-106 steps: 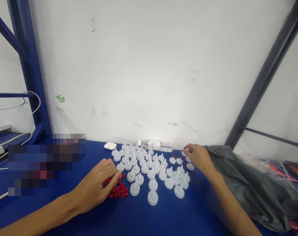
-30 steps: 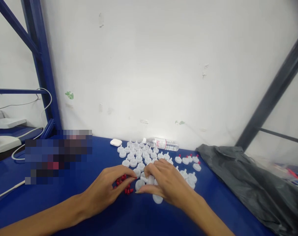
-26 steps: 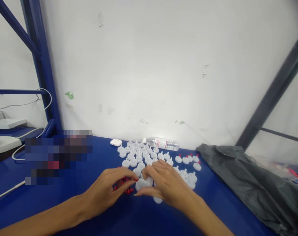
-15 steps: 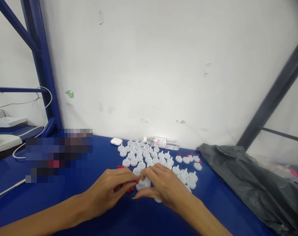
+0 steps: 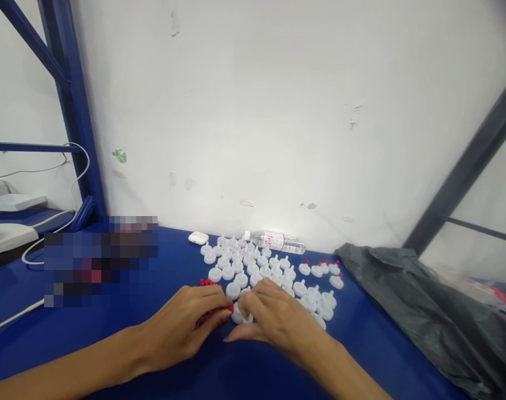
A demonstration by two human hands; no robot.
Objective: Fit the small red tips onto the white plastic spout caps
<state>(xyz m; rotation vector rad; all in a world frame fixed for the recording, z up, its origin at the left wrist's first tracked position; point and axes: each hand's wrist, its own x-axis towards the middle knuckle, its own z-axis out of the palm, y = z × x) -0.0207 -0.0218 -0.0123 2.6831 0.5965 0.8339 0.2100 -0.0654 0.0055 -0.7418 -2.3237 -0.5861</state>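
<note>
My left hand point(image 5: 194, 316) has thumb and fingers pinched on a small red cap point(image 5: 230, 308). More small red caps point(image 5: 207, 282) lie in a pile behind and beneath those fingers. Just to the right, my right hand point(image 5: 273, 314) curls its fingers over a white spouted lid point(image 5: 238, 315), its thumb stretched out below; the fingers partly hide the lid. Beyond both hands spread several white spouted lids point(image 5: 237, 265), standing spout up on the blue tabletop point(image 5: 219, 372). Off to the right, several lids with red caps point(image 5: 317, 270) on their spouts form a separate group.
A clear plastic bottle point(image 5: 273, 241) lies along the wall behind the lids, near a small white case point(image 5: 198, 238). Dark grey sheeting point(image 5: 403, 300) drapes over the right side. A white cable point(image 5: 15, 318) and a pixelated patch are at left, beside a blue metal frame point(image 5: 75, 111).
The red cap in my left hand shows more clearly, slightly left of before. My right fingers have curled lower over the white lid. The view has shifted a little.
</note>
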